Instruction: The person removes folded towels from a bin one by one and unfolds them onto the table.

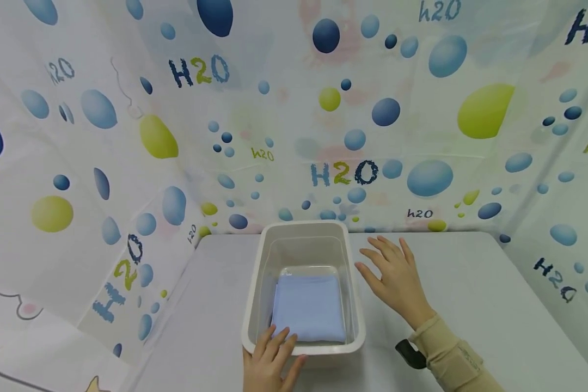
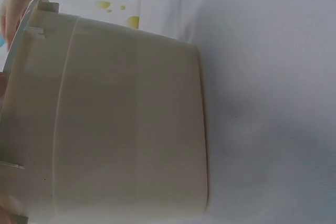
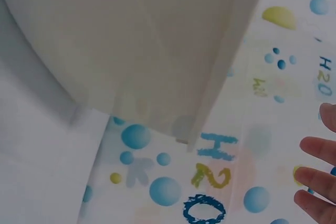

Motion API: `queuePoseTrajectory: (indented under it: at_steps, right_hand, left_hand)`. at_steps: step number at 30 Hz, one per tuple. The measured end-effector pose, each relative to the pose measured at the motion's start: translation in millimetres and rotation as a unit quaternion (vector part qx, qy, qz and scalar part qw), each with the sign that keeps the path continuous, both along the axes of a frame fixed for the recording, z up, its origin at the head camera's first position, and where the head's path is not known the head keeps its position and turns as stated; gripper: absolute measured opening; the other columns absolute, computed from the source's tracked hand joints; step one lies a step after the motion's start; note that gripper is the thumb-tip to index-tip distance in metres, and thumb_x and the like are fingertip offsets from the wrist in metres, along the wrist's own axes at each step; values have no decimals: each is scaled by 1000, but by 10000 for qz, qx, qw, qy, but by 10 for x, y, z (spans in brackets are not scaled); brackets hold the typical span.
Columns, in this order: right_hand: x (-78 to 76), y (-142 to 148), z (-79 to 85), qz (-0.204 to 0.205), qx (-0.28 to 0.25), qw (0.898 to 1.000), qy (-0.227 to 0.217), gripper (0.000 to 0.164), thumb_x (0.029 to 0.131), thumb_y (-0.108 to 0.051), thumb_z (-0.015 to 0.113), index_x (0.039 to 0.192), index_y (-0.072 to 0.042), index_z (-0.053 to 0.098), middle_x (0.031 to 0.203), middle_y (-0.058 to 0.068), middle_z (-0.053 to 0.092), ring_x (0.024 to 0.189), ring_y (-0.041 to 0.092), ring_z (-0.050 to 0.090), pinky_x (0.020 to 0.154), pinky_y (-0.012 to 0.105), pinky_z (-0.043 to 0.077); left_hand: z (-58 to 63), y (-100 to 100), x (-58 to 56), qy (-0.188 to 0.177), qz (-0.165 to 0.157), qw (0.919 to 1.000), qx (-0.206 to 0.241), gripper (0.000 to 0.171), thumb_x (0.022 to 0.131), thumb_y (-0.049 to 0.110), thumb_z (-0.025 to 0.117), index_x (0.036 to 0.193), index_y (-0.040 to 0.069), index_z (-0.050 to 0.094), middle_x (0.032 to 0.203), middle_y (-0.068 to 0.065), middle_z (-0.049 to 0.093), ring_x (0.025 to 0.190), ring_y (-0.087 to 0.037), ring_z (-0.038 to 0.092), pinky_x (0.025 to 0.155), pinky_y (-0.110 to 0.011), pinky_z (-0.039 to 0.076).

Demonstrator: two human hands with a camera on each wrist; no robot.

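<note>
A white plastic bin (image 1: 306, 247) stands on the table, and a folded light blue cloth (image 1: 308, 307) lies flat on its bottom. My left hand (image 1: 269, 362) rests at the bin's near left corner, its fingertips reaching over the rim and its thumb outside. The left wrist view shows the outer wall of the bin (image 2: 131, 119) up close, with only bits of that hand at the left edge. To the right of the bin, my right hand (image 1: 397, 277) is raised with fingers spread and holds nothing. Its fingertips (image 3: 310, 145) show beside the bin's rim in the right wrist view.
The white table (image 1: 446, 261) extends on both sides of the bin. Behind it and along the sides hangs a white curtain (image 1: 284, 125) printed with blue and green drops and H2O lettering. A black device (image 1: 410, 355) sits at my right sleeve.
</note>
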State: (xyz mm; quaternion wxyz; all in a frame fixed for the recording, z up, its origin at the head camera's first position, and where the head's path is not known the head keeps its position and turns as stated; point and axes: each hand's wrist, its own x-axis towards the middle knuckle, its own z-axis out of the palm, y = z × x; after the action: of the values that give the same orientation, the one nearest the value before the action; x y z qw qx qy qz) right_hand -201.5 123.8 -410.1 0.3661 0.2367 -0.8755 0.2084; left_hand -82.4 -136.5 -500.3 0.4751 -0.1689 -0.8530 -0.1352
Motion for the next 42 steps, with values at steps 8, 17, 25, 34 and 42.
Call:
queuePoseTrajectory:
  at_steps: [8,17,25,34,42]
  right_hand:
    - [-85,-236,325,314,-179,9990,258,33,79,-28,71,106,-8,68,121,15,62,121,34,51,109,58,21]
    - [-188,-624,569,575,-226,9979,179,37,84,-31,66,115,-10,65,124,12,61,119,29,53,109,55,26]
    - [-321,-980,495,418,-130,9978,-494,39,88,-38,61,119,-13,62,127,10,58,120,28,52,108,55,30]
    - [-424,-1303,381,-65,280,9879,-1521,42,92,-43,53,124,-17,58,134,9,53,127,26,46,111,53,27]
    - [-490,-1515,154,-167,297,9820,-1857,42,91,-37,53,123,-11,56,131,13,55,126,31,46,110,53,26]
  left_hand:
    - [-10,26,1,-37,85,9999,121,49,92,57,40,87,19,71,91,0,71,95,-25,62,69,-61,40]
    - [-50,23,1,-73,293,9995,-58,53,93,58,36,85,17,69,88,-1,69,94,-26,61,70,-60,39]
    - [-66,13,-25,34,215,9998,43,52,93,57,37,80,16,66,82,1,66,91,-25,61,73,-59,36]
    - [-41,6,-22,-26,180,9998,105,50,93,58,39,77,17,63,79,4,63,89,-23,61,69,-60,38]
    - [-39,10,-42,68,125,9999,58,49,92,57,40,75,16,61,78,2,63,88,-23,60,72,-59,37]
